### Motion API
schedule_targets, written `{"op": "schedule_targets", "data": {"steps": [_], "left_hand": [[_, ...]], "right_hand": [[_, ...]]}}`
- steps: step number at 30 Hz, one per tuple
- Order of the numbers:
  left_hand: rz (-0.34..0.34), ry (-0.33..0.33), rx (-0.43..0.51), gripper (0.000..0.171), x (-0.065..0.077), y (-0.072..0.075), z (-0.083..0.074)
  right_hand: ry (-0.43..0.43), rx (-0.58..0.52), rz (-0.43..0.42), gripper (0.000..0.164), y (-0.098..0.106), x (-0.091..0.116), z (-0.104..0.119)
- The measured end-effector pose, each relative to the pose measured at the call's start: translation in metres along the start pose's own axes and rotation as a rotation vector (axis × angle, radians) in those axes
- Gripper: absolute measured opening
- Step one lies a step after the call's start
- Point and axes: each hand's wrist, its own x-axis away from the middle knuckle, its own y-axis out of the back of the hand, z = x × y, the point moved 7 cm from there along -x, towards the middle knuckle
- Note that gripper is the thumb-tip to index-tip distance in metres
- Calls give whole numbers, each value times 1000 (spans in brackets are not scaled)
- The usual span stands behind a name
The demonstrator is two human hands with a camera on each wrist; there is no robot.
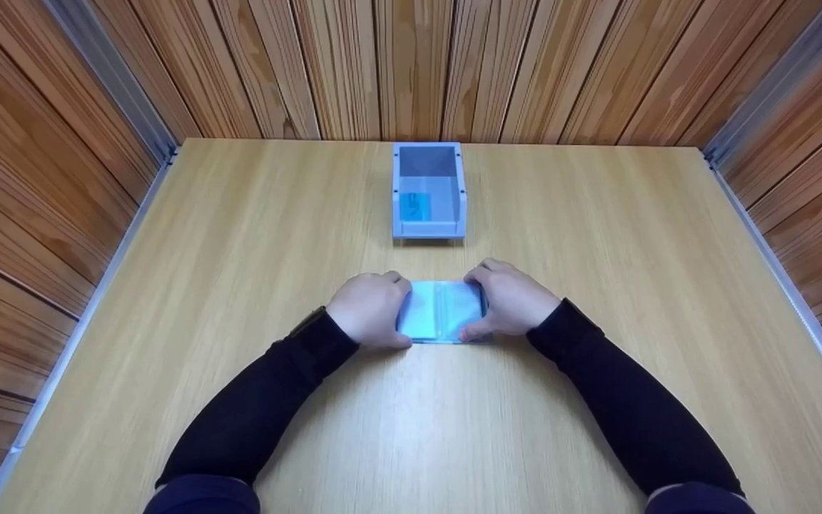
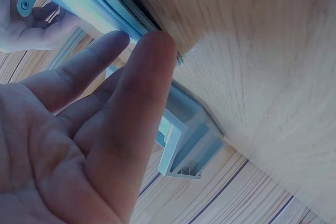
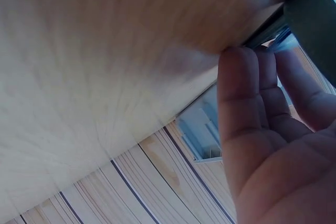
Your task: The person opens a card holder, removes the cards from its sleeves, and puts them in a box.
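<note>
Spread flat on the table lies a small light-blue folding card holder point(image 1: 423, 307) with glossy, clear-looking pockets and a crease down its middle. My left hand point(image 1: 369, 308) grips its left edge, thumb by the near corner and fingers by the far one. At the opposite edge my right hand point(image 1: 514, 298) holds it, with the thumb over the near right corner. In the left wrist view, layered edges meet the fingertips, and a snap tab point(image 2: 26, 2) shows near the other hand. A dark curved flap point(image 3: 314, 24) partly covers the holder in the right wrist view.
A grey-blue open bin point(image 1: 429, 230) with a blue label inside stands beyond the hands, near the back of the wooden table point(image 1: 254, 214). Wood-plank walls point(image 1: 411, 71) rise behind and at both sides, with metal rails along the side edges.
</note>
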Motion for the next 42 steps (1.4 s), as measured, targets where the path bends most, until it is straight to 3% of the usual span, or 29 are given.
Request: {"op": "schedule_targets", "data": {"steps": [19,25,33,42], "left_hand": [[2,-7,-10,79,0,-1,0],[-1,-12,-10,79,0,-1,0],[-1,-5,4,79,0,0,0],[-4,0,27,83,0,0,1]], "right_hand": [[2,-90,-37,85,4,-1,3],[-7,-148,-15,83,5,-1,3],[32,-268,-8,101,13,2,10],[98,-332,0,112,14,5,23]]}}
